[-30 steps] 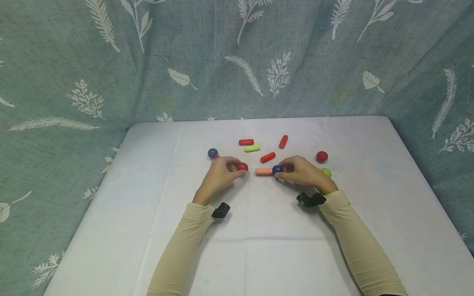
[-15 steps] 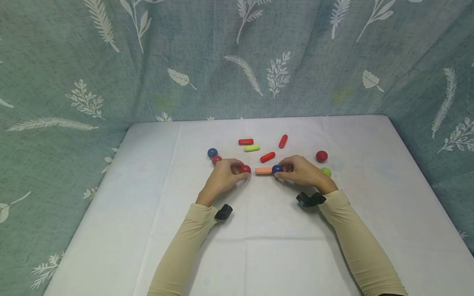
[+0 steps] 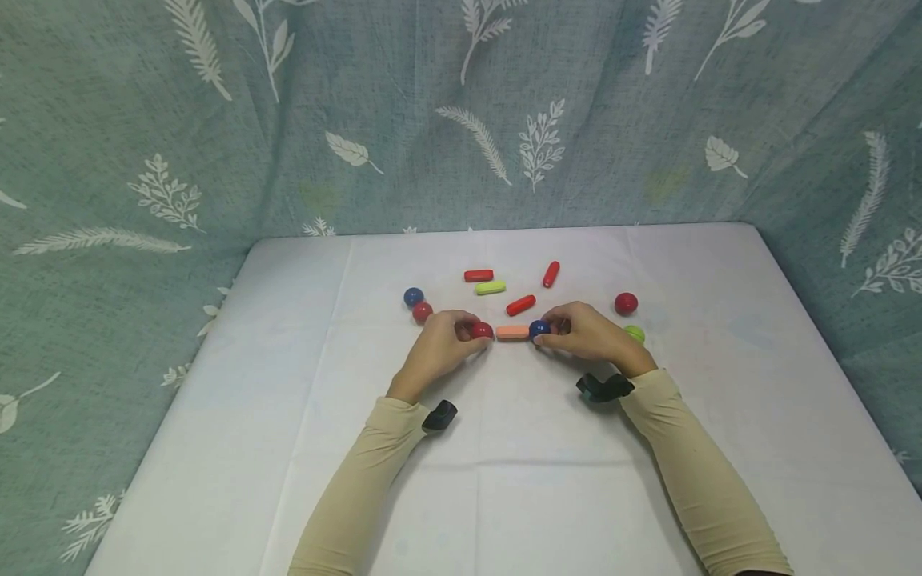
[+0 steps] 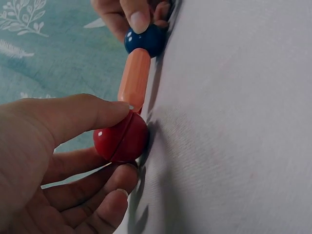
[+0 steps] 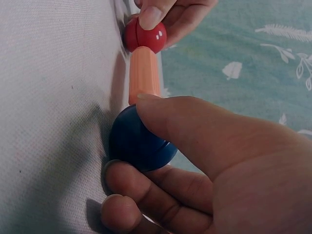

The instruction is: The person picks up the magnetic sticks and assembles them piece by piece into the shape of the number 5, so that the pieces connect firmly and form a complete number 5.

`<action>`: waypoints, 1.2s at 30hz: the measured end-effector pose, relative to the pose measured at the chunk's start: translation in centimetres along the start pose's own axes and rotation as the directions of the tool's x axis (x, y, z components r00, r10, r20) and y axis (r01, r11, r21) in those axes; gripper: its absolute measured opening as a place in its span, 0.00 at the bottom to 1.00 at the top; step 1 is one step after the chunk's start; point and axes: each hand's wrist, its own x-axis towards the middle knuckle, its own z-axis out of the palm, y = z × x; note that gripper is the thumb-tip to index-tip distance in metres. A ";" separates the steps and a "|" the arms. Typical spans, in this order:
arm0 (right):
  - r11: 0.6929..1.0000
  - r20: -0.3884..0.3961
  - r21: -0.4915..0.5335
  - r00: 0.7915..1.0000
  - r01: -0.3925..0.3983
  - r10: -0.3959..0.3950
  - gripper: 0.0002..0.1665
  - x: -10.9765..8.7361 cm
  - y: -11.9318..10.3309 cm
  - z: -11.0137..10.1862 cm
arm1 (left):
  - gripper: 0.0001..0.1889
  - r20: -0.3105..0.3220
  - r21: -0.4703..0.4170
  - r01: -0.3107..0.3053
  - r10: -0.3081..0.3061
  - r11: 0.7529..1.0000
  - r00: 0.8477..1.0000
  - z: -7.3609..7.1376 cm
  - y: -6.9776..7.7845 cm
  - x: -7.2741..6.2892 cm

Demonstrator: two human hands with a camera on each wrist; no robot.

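Observation:
Between thumb and fingers, my left hand [image 3: 437, 350] pinches a glossy red ball [image 4: 122, 139] with a seam line. My right hand [image 3: 587, 336] holds a blue ball [image 5: 140, 139] the same way. An orange ribbed stick [image 3: 512, 332] lies in line between the two balls; its right end meets the blue ball. At its left end the red ball is very close, and I cannot tell whether they touch. Both balls are low over the white cloth.
Behind my hands lie several red sticks [image 3: 521, 306] and a lime-green stick [image 3: 491, 287]. At left sit another blue ball [image 3: 414, 298] and red ball [image 3: 422, 312]. A red ball [image 3: 626, 304] and a partly hidden green ball [image 3: 635, 334] are by my right hand.
My left hand has moved right with the red ball, up to the orange stick's left end. The red ball behind that hand has come into fuller view. My right hand has stayed put.

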 end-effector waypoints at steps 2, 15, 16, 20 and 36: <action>1.000 0.001 0.000 1.000 0.002 -0.002 0.22 0.0 0.1 0.0 | 0.24 0.001 0.003 -0.006 0.006 1.000 1.000 0.1 0.1 0.0; 1.000 -0.004 0.011 1.000 0.025 -0.025 0.22 0.1 0.2 0.1 | 0.24 0.012 0.024 -0.016 0.016 1.000 1.000 0.3 0.4 -0.1; 1.000 -0.005 0.011 1.000 0.025 -0.025 0.22 0.1 0.2 0.1 | 0.24 0.013 0.022 -0.017 0.016 1.000 1.000 0.3 0.4 -0.1; 1.000 -0.004 0.012 1.000 0.019 -0.019 0.22 0.1 0.2 0.0 | 0.24 0.014 0.015 -0.019 0.018 1.000 1.000 0.3 0.4 -0.1; 1.000 -0.006 -0.002 1.000 -0.019 0.019 0.24 -0.1 -0.2 0.0 | 0.24 0.004 0.019 -0.020 0.020 1.000 1.000 0.3 0.5 -0.1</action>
